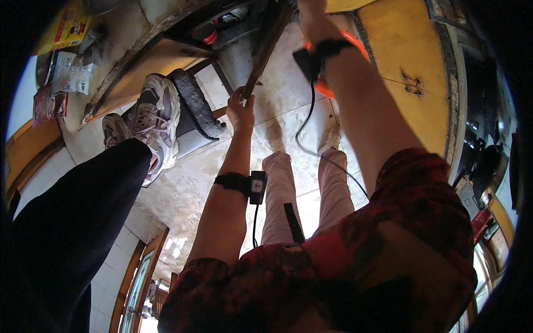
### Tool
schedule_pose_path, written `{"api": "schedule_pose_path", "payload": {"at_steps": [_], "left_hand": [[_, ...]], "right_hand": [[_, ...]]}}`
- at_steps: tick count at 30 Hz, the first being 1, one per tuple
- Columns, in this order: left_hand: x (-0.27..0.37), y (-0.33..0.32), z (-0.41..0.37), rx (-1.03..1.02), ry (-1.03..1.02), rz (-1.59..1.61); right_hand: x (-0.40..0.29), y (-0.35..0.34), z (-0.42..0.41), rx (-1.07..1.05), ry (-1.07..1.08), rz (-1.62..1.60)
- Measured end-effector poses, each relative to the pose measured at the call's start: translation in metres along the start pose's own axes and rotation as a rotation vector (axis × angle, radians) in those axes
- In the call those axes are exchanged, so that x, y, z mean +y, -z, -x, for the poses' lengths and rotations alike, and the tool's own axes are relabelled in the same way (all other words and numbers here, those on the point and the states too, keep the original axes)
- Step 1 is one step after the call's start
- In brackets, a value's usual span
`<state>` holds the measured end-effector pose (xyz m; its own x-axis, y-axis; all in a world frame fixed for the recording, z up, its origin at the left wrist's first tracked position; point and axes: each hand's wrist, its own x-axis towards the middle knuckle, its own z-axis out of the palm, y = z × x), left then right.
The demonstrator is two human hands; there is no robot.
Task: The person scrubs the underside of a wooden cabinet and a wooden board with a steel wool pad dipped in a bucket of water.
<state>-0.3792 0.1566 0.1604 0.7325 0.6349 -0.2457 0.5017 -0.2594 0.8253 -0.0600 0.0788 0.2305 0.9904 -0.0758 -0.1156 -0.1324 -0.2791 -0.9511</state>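
My left hand (241, 112) grips the lower end of a long dark panel with a brown edge (268, 52), which slants up to the top of the view. At the top edge my right hand (312, 14) is blurred and partly cut off, close to the panel's upper part; its fingers and anything in them cannot be made out. An orange-red round plastic container (326, 88) is on the floor, partly hidden behind my right forearm. Both forearms wear black straps with small devices and cables.
Another person's shoe (160, 112) and dark trouser leg are at the left, beside a dirty grey-black object (195, 104). Yellow cabinet doors (406, 79) stand at the right. Packets (73, 73) lie on the counter (120, 35) at upper left. A cable hangs from my right forearm.
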Motion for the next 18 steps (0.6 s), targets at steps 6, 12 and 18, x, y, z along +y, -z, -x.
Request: {"api": "schedule_pose_path", "payload": {"at_steps": [6,12,18], "left_hand": [[-0.025,0.003,-0.006,-0.033,-0.055,0.142],[-0.007,0.006,-0.006,-0.023,-0.003,-0.086],[0.009,0.010,0.003,0.080,-0.074,-0.151]], "right_hand": [[0.049,-0.014,0.225,-0.112,-0.143,0.067],[0.025,-0.003,0.248,-0.159,-0.314,0.064],[0.034,-0.004,0.189,-0.132,-0.070,0.165]]}}
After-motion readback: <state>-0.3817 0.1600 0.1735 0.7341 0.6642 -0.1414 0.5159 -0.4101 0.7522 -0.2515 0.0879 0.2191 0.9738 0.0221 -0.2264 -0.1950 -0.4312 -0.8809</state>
